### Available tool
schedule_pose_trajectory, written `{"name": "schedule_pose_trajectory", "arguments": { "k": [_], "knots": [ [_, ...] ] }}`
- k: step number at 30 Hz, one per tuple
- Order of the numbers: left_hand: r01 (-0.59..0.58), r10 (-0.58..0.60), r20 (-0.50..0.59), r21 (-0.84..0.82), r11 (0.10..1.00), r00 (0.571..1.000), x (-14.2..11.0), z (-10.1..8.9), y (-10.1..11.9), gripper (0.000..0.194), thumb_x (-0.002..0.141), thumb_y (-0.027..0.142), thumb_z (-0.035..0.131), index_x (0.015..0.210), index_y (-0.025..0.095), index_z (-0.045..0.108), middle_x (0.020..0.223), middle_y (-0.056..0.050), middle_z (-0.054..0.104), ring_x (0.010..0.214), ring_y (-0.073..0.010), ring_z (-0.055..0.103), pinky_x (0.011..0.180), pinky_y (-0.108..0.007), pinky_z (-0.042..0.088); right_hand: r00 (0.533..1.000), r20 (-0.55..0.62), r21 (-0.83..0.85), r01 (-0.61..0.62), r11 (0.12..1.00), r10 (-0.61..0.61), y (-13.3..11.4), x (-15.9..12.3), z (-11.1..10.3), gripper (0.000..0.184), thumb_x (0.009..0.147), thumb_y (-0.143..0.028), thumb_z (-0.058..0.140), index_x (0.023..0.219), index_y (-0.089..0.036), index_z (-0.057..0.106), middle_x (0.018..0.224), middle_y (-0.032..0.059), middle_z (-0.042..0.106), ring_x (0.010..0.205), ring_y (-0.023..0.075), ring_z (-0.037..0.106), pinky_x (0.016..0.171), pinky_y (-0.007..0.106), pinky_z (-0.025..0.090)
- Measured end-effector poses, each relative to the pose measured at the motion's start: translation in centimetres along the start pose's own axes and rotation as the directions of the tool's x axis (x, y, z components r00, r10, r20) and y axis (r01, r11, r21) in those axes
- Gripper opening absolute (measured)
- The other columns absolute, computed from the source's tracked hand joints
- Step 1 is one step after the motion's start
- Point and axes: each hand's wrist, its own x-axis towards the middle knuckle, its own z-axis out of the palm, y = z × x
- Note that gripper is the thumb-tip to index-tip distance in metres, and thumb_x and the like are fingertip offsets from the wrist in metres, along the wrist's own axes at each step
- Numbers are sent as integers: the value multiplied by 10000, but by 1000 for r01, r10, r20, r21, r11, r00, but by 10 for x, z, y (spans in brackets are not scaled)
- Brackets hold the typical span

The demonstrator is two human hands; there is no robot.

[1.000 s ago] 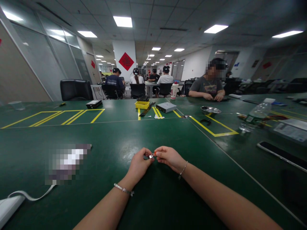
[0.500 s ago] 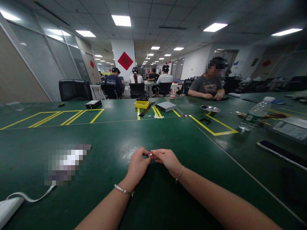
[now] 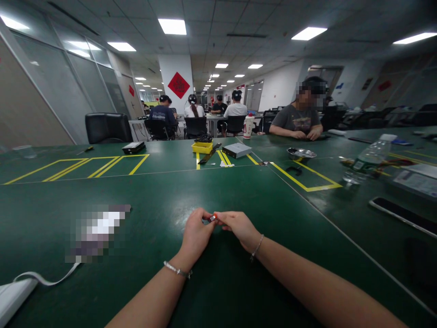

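Both hands meet over the green tabletop [image 3: 143, 228], pinching one small red-and-silver piece [image 3: 213, 217] between the fingertips. My left hand [image 3: 197, 234] is closed with thumb and forefinger at the piece's left end. My right hand [image 3: 239, 227] grips the reddish end from the other side. The fingers cover most of the piece, and it is too small for its kind to be told.
Left of my hands lies a blurred-out device [image 3: 102, 232] with a white cable [image 3: 48, 283]. Ahead are a yellow tray [image 3: 202, 147], a grey metal box [image 3: 236, 150] and a steel bowl [image 3: 301, 154]. At right are a water bottle [image 3: 370, 159] and a phone [image 3: 406, 216]. A co-worker [image 3: 297, 120] sits opposite.
The head view has shifted very slightly. Both hands keep their pinch on the small piece, which appears a little tilted compared with before.
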Motion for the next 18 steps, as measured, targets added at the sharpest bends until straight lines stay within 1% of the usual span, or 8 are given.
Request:
{"name": "schedule_pose_trajectory", "arguments": {
  "k": [4, 6, 7, 9, 10, 13, 16, 18],
  "knots": [
    [-51, 49, 66, 24, 998, 997, -1, 2, 0, 93, 662, 255, 597, 696, 204, 527, 733, -1, 580, 738, -176, 539, 676, -294, 400, 998, 8, -41, 56, 998, -56, -2, 4, -1, 211, 598, -287, 650, 756, -148, 645, 733, 34, 652, 684, 138, 573, 629, 263, 419],
    [-66, 65, 96, 14, 998, 993, -1, 3, 0, 158, 638, 236, 621, 772, 202, 543, 810, -15, 596, 801, -189, 544, 717, -310, 408, 993, 5, -84, 115, 990, -115, -5, 10, -9, 166, 603, -251, 632, 739, -158, 618, 712, 23, 645, 684, 138, 581, 650, 265, 426],
    [-62, 62, 99, 5, 998, 993, -1, 3, -1, 198, 631, 229, 626, 811, 200, 548, 851, -25, 599, 836, -196, 544, 737, -318, 410, 988, -18, -129, 148, 980, -152, -6, 15, -17, 158, 615, -244, 614, 751, -163, 609, 711, 20, 642, 690, 139, 583, 658, 266, 429],
    [-33, 34, 93, -15, 999, 995, 0, 2, -2, 233, 643, 227, 612, 865, 194, 550, 913, -41, 598, 889, -205, 541, 771, -332, 411, 966, -116, -291, 191, 937, -233, -9, 25, -39, 167, 650, -235, 565, 800, -171, 603, 719, 18, 638, 697, 142, 583, 664, 269, 429],
    [-14, 16, 88, -24, 1000, 996, 1, 2, -3, 227, 659, 231, 596, 877, 193, 551, 927, -46, 597, 905, -207, 540, 782, -337, 410, 946, -173, -400, 188, 897, -275, -10, 30, -53, 178, 669, -232, 537, 823, -174, 606, 737, 21, 639, 703, 144, 580, 667, 272, 427],
    [21, -17, 83, -48, 999, 996, 2, 1, -6, 198, 690, 245, 556, 882, 195, 556, 936, -47, 595, 923, -206, 541, 801, -343, 407, 879, -290, -666, 98, 740, -378, -12, 43, -99, 230, 719, -239, 462, 865, -183, 631, 841, 40, 646, 763, 155, 572, 701, 284, 420],
    [42, -37, 77, -57, 998, 996, 4, 1, -8, 188, 702, 250, 534, 879, 191, 557, 931, -49, 593, 926, -203, 541, 809, -341, 404, 811, -364, -772, 12, 636, -457, -15, 51, -145, 286, 751, -257, 414, 905, -186, 645, 939, 50, 641, 841, 167, 564, 746, 291, 415],
    [65, -61, 76, -60, 996, 995, 4, 1, -8, 185, 709, 247, 519, 881, 188, 554, 928, -51, 592, 925, -201, 542, 810, -338, 402, 748, -414, -815, -50, 577, -519, -17, 51, -175, 317, 763, -267, 396, 944, -177, 641, 968, 62, 636, 875, 182, 559, 760, 302, 414]
  ]
}}
